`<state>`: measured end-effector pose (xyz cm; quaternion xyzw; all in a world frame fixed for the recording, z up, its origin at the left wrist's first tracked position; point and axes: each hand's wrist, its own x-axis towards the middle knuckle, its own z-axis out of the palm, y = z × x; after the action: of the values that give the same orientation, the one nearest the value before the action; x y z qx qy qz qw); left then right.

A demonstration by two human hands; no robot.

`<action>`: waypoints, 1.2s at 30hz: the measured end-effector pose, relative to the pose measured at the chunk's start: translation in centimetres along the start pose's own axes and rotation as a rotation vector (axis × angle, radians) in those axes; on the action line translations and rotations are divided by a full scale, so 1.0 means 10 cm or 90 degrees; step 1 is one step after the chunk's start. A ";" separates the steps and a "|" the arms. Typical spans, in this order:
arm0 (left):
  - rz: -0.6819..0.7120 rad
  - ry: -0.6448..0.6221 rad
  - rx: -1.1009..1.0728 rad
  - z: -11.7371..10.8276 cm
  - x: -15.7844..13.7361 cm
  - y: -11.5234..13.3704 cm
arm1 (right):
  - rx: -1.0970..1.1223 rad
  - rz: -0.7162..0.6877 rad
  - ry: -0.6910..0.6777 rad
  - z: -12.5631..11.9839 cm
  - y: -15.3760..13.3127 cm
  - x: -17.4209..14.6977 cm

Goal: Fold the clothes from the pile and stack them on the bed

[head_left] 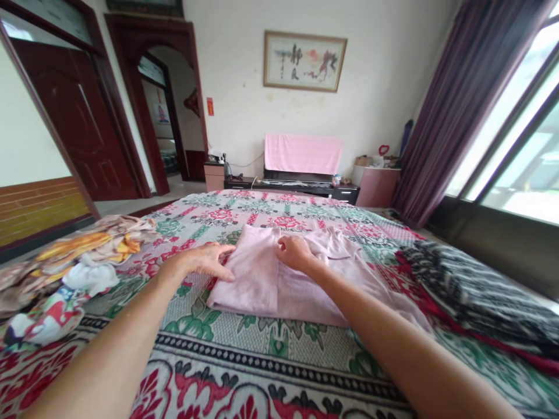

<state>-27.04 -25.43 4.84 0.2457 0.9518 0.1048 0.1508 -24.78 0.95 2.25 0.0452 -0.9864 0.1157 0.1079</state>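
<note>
A pale pink garment (255, 273) lies on the patterned bedspread in front of me, its left part folded over into a flat panel. To the right, its cloth spreads out in loose wrinkles. My left hand (209, 261) is at the panel's left edge, thumb and fingers apart, with the fingertips at the cloth. Curled fingers of my right hand (294, 251) are closed at the upper part of the panel's inner edge, on the pink cloth. What lies inside those fingers is mostly hidden.
The red, green and white bedspread (192, 349) covers the bed. A heap of yellow, beige and white clothes (100, 247) lies at left. On the right sits a black-and-white striped textile (476, 291) with red cloth beneath. Beyond the bed stands a low black cabinet (288, 187).
</note>
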 end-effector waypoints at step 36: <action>0.000 0.022 0.064 0.07 0.06 -0.03 | 0.037 0.097 -0.027 0.10 -0.29 -0.02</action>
<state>-27.44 -25.26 3.96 0.2509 0.9583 0.0614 0.1219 -24.50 -2.05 1.84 -0.0246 -0.9852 0.1514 0.0768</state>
